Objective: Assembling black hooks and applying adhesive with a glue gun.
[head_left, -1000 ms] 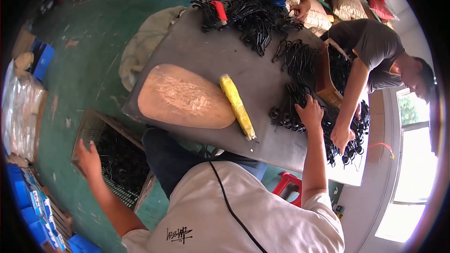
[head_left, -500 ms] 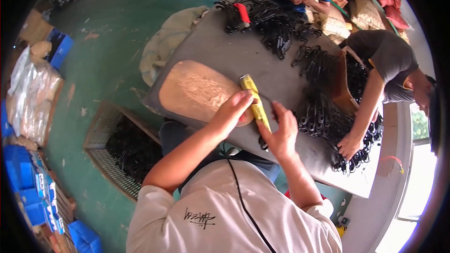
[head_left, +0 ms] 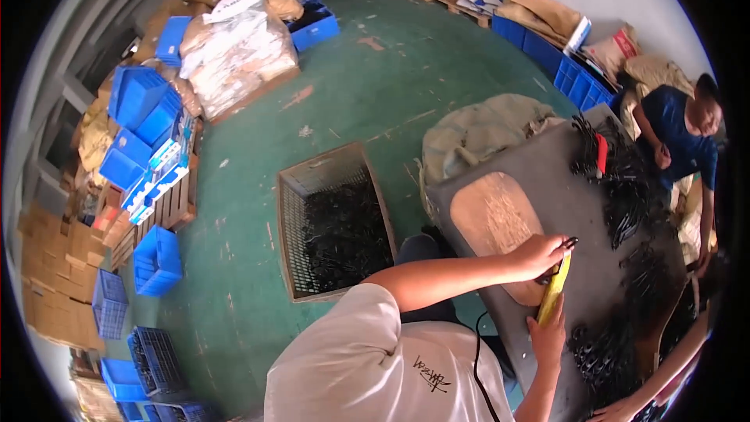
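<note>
In my right hand [head_left: 548, 336] is a long, flat yellow tool [head_left: 555, 287], its lower end gripped by the fingers; its exact kind does not show. My left hand [head_left: 537, 256] is closed around a small black part [head_left: 570, 243], held against the upper end of the yellow tool. Both hands are over the right edge of a worn tan board [head_left: 492, 207] with rounded ends. The board lies on a dark grey table [head_left: 558, 160]. Heaps of black parts [head_left: 625, 211] lie on the table to the right of my hands.
A crate [head_left: 285, 234] of black parts stands on the green floor left of the table. A large sack [head_left: 484, 129] is at the table's far edge. One co-worker [head_left: 676, 137] is at the far right; another's hand [head_left: 617, 409] reaches in nearby. Blue bins [head_left: 156, 262] stand left.
The view has swung left, so the table now appears farther right. My left hand now has a black part against the yellow tool. The far co-worker's arm has lowered.
</note>
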